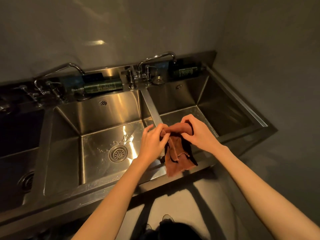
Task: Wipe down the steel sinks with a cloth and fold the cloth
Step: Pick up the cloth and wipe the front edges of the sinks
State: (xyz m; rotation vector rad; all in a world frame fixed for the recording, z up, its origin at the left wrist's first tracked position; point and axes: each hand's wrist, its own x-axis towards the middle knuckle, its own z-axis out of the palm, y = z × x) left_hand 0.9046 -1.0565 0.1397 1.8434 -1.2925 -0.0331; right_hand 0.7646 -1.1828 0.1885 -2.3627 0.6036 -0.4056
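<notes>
Two bare forearms reach forward from the bottom of the view and meet over the steel divider [152, 108] between the middle and right basins. Both hands are closed on one brown cloth [174, 153], bunched at the top between them. The left hand [152, 141] pinches the cloth's upper left edge, just on the middle-basin side of the divider; the right hand [197, 134] clenches the upper right part, just on the right-basin side. Below the hands the cloth hangs loose, its frayed lower edge dangling in front of the sink's near rim where the divider meets it.

Left of the divider, the middle basin [97, 129] shows water drops and a round drain [118, 153]. Right of it lies the right basin [225, 116]. Beyond the divider's far end a curved faucet [155, 58] rises from the back ledge, with a dark green bottle [103, 86] lying on the ledge to the divider's left and another [186, 71] to its right.
</notes>
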